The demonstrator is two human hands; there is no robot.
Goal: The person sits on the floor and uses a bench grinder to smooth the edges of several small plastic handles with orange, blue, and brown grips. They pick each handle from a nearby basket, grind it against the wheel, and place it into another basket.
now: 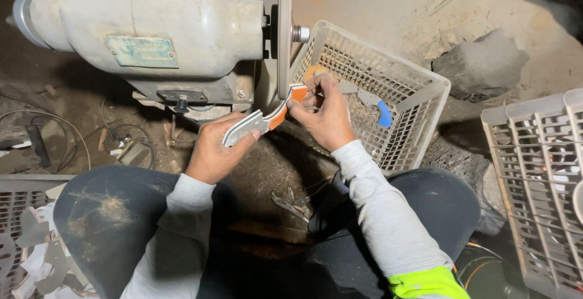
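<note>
I hold a flat metal blade piece (249, 127) with an orange handle (285, 108) between both hands. My left hand (214, 150) grips the grey metal end. My right hand (325, 113) pinches the orange end, which rests against the thin edge of the grinding wheel (283, 31) of a large grey bench grinder (146, 22). Behind my right hand stands a white plastic basket (419, 83) holding similar pieces, one with a blue handle (384, 115).
A second white crate (537, 183) stands at the right. Pliers (290, 203) lie on the dirty floor between my knees. A dark rock (483, 65) sits behind the basket. Metal blanks (30, 238) and cables lie at the left.
</note>
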